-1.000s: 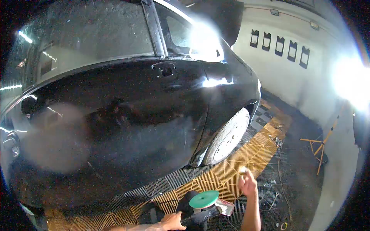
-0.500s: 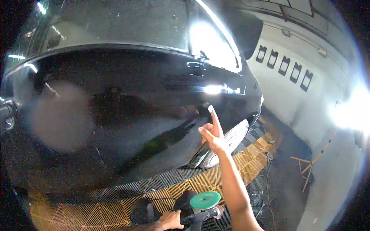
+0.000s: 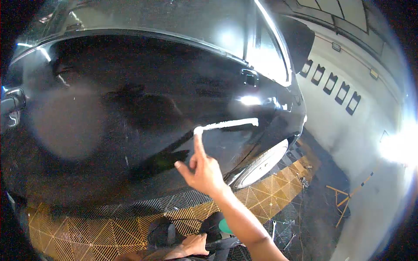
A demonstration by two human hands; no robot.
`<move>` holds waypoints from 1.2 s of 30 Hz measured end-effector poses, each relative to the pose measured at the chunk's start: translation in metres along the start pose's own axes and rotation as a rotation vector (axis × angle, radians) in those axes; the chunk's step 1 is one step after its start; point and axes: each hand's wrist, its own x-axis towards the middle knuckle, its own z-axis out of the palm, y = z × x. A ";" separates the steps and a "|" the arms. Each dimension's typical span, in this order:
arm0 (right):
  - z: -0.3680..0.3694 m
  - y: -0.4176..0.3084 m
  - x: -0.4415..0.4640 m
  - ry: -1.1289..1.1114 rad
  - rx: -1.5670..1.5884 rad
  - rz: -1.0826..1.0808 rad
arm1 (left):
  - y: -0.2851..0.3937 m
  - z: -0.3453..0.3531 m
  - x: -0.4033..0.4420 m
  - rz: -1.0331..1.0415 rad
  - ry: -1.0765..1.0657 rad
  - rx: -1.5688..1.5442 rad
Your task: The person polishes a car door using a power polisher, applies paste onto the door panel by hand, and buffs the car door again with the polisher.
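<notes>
The index finger of my right hand (image 3: 204,172) is stretched out, its tip coated in white paste and touching the black car door (image 3: 130,143). My thumb stands apart and the other fingers are loosely bent, with nothing held. From the fingertip, a white streak of paste (image 3: 230,124) runs rightward across the door below the door handle (image 3: 249,77). Low in the view, my left hand (image 3: 194,244) is wrapped around a polisher (image 3: 217,243). Its green pad (image 3: 225,225) faces up and is partly hidden behind my right forearm.
A car wheel (image 3: 263,165) is right of my right hand. Yellow and black floor tiles (image 3: 109,226) lie below the car. A yellow stand (image 3: 344,200) is near the white wall (image 3: 326,126), and a bright lamp (image 3: 398,145) shines at the right.
My right hand has moved left along the door, leaving a white paste streak behind it. The view has shifted slightly. My left hand still grips the polisher.
</notes>
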 end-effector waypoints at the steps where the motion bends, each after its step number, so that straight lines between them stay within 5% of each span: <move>1: 0.003 -0.007 -0.001 -0.009 0.071 -0.036 | 0.001 -0.001 -0.002 0.007 0.025 0.014; 3: 0.000 -0.010 -0.004 0.040 0.219 0.000 | 0.005 -0.006 -0.003 0.027 0.049 0.038; 5: -0.004 0.026 -0.005 0.322 0.491 0.012 | 0.013 -0.020 -0.007 -0.069 -0.095 0.050; 8: -0.046 0.075 -0.001 0.620 0.856 0.211 | 0.001 -0.005 -0.001 -0.031 -0.043 0.056; 15: -0.065 0.136 0.014 0.449 0.833 0.226 | 0.008 -0.012 -0.007 -0.007 -0.022 0.057; 22: -0.047 0.110 0.011 0.347 1.089 0.040 | 0.004 -0.008 -0.002 -0.013 -0.049 0.020; 24: -0.028 0.084 0.005 0.234 0.999 -0.016 | 0.016 -0.024 -0.008 -0.039 -0.068 0.004; 30: 0.055 -0.026 0.005 0.030 0.030 -0.151 | 0.020 -0.017 -0.005 -0.043 -0.069 0.036; 36: 0.120 -0.100 0.004 -0.167 -0.120 -0.391 | 0.014 -0.002 -0.005 -0.020 0.045 -0.028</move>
